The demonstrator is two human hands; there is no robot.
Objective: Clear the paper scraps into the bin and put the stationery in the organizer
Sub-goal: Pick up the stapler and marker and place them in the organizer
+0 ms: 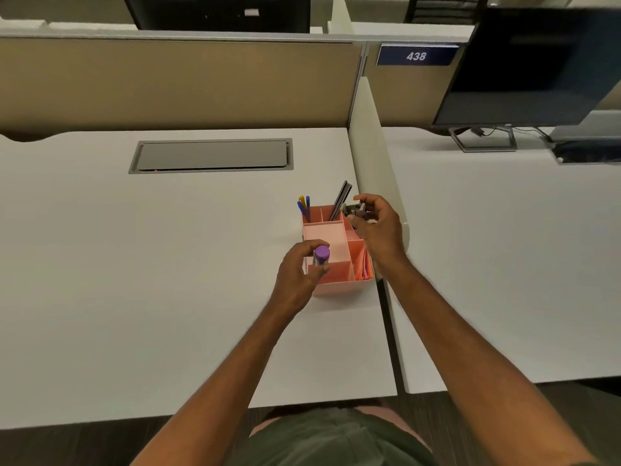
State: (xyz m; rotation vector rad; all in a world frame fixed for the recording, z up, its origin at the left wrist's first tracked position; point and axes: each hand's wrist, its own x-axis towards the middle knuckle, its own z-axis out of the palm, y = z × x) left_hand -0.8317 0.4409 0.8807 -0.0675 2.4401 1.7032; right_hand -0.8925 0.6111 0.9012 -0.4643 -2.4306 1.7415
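Note:
A pink compartmented organizer (327, 235) stands on the white desk near its right edge. Blue and yellow pens (304, 205) stick up from its back left slot, and a dark ruler-like strip (341, 200) leans in the back middle slot. Pink paper sheets (364, 267) fill the right front slot. My left hand (299, 274) grips a glue stick with a purple cap (322, 254) upright over the organizer's front left corner. My right hand (378, 227) holds a small dark metal stapler-like tool (354, 210) above the back right compartment.
A grey cable hatch (211, 155) is set into the desk at the back. A white divider panel (373, 153) runs along the desk's right side. On the neighbouring desk stands a dark monitor (531, 68). A beige partition closes the back.

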